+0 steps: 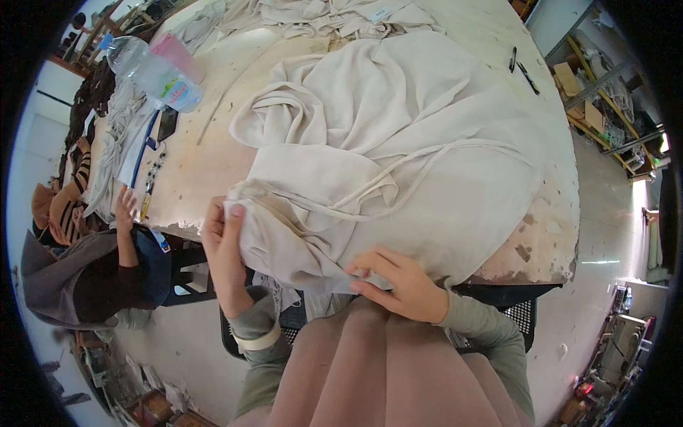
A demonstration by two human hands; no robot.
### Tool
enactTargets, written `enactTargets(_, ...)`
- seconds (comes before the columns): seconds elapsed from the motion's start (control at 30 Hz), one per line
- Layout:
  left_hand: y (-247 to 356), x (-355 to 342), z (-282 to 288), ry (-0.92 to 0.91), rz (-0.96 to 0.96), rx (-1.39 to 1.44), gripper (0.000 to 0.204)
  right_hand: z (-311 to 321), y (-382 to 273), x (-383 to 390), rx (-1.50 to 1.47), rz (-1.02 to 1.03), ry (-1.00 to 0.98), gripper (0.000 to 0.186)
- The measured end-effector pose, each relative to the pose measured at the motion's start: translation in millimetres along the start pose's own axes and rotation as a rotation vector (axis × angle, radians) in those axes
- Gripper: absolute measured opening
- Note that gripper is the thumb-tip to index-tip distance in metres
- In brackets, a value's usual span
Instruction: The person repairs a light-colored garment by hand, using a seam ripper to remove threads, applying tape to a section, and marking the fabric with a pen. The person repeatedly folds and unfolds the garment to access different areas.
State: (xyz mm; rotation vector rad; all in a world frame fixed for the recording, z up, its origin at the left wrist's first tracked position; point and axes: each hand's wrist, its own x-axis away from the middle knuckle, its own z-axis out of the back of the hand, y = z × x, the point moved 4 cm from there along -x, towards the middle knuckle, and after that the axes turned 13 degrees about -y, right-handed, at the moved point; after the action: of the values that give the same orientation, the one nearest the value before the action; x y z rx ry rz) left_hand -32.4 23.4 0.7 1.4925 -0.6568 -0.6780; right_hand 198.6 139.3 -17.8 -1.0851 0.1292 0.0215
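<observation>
A pale cream cloth garment [469, 171] lies in loose folds across the table, with long thin ties [427, 149] of the same cloth running over it. At its near left corner, my left hand [225, 245] is closed on the garment's edge, thumb on top and fingers behind. The cloth bunches beside that thumb. Close to the near edge of the garment, my right hand [402, 283] has bent fingers, with a gap between thumb and forefinger and nothing seen between them. Its fingertips are at the cloth; whether they press on it is hard to tell.
A plastic water bottle [160, 80], a pink cup [178, 55] and a dark phone [167, 124] are on the table's left. More cream cloth [341, 16] is heaped at the far side. Black thread snips [526, 77] lie far right. Another person [92, 277] sits at left.
</observation>
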Motion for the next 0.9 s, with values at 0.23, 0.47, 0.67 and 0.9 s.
enactTargets(0.23,35,21,-62,-0.173,0.036,-0.173,0.011,17,-27,-60,-0.119,0.029,0.430,0.033)
enactTargets(0.47,46,21,-62,-0.184,0.057,0.093,0.017,47,9,-23,0.268,-0.292,0.428,0.020)
enactTargets(0.67,54,17,-37,-0.090,-0.053,0.265,0.019,89,38,22,0.120,-0.486,0.306,0.013)
enactTargets(0.9,50,2,-32,-0.081,-0.058,0.194,0.016,103,4,45,-0.391,-0.310,0.252,0.017)
